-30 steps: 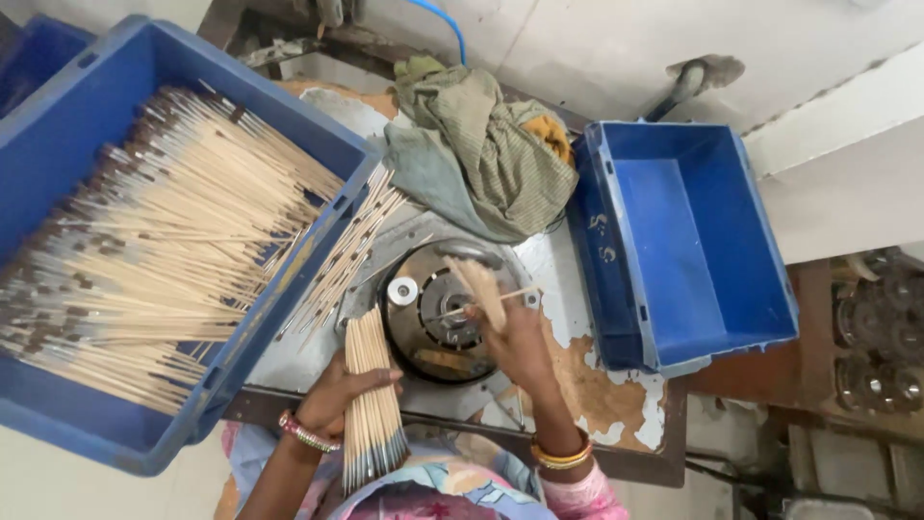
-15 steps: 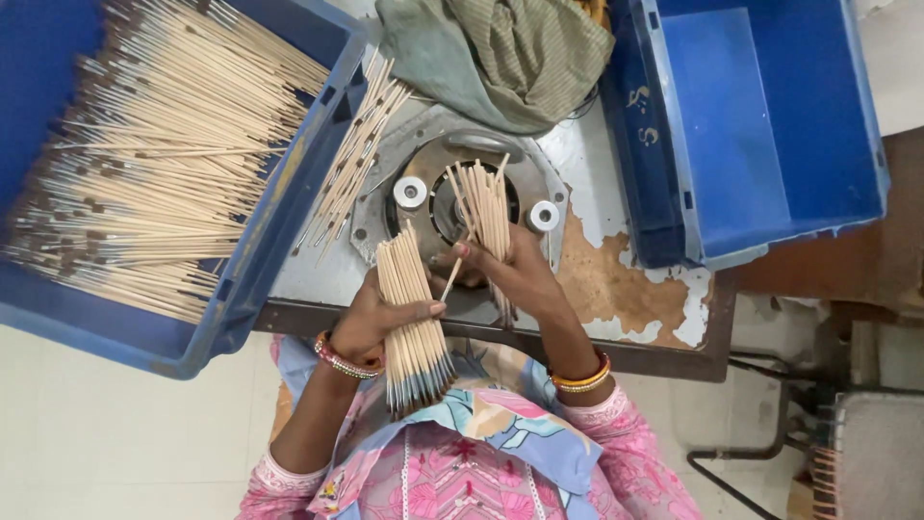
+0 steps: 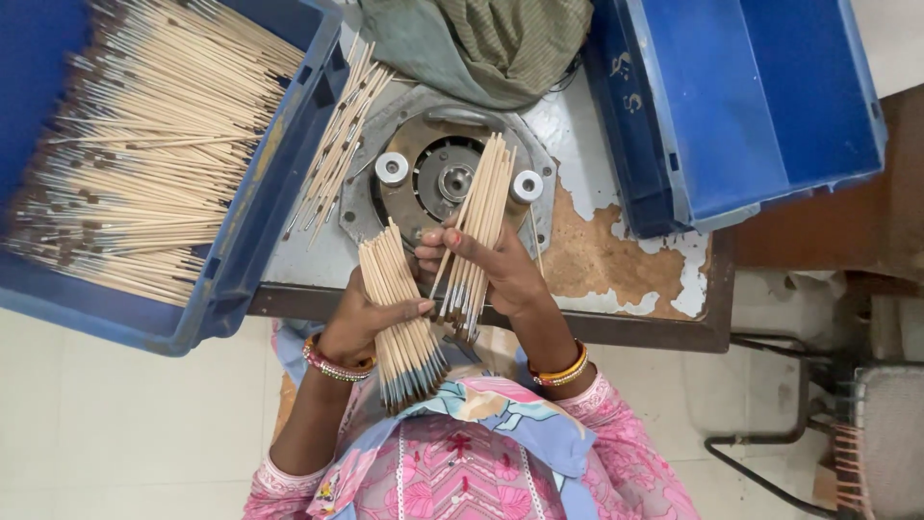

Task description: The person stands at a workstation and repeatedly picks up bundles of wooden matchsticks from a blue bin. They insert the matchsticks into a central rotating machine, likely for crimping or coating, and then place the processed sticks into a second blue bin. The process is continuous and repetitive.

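Observation:
My left hand (image 3: pixel 371 318) grips a thick bundle of thin wooden sticks (image 3: pixel 397 323) with dark tips fanned toward my body. My right hand (image 3: pixel 491 270) holds a smaller bunch of sticks (image 3: pixel 479 226) that slants up over a round metal machine plate (image 3: pixel 438 178) with two white rollers. Both hands sit close together at the table's front edge, above my pink patterned clothing. Bangles ring both wrists.
A blue crate (image 3: pixel 250 231) on the left is filled with many sticks. Loose sticks (image 3: pixel 337 144) lie between the crate and the plate. An olive cloth (image 3: pixel 491 39) lies behind the plate; another blue crate (image 3: pixel 760 106) stands right. The table edge (image 3: pixel 626 327) is worn.
The view has drawn closer. My right hand's bunch has swung upright over the metal plate, and both hands have come together at the table's front edge.

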